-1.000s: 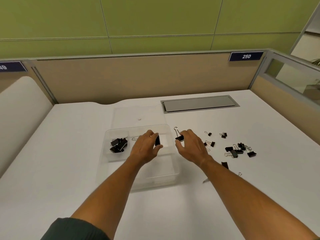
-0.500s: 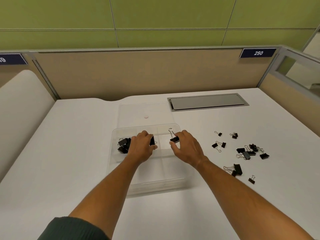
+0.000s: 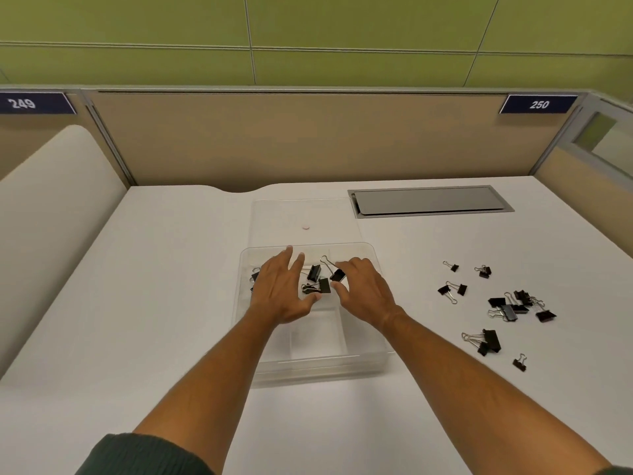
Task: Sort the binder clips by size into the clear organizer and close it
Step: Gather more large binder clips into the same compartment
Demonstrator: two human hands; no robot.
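Binder clips (image 3: 320, 281) lie loose in the far middle compartment of the clear organizer (image 3: 373, 358), between the two hands. Left hand (image 3: 282, 294) hovers over the far left part of the organizer, fingers straight and spread, thumb out toward the clips; it holds nothing. A few more clips (image 3: 255, 276) show at its outer edge, mostly hidden beneath it. Right hand (image 3: 364, 291) is over the far right part, fingers loosely extended. One large clip (image 3: 337, 274) with its wire handle raised sits just at the right fingertips; contact or a pinch cannot be confirmed, since the fingertips cover its near edge. Thumb of the right hand is apart from the clip. Near compartments of the organizer hold no visible clips.

Organizer lid (image 3: 305, 217) lies flat on the table (image 3: 137, 303) just beyond the organizer, touching its far edge.

Unsorted clips (image 3: 510, 308) of mixed sizes are scattered on the table well to the right of the organizer. A grey cable hatch (image 3: 430, 200) is set into the table at the far right. Partition labels read 249 (image 3: 22, 103) and 250 (image 3: 539, 104).
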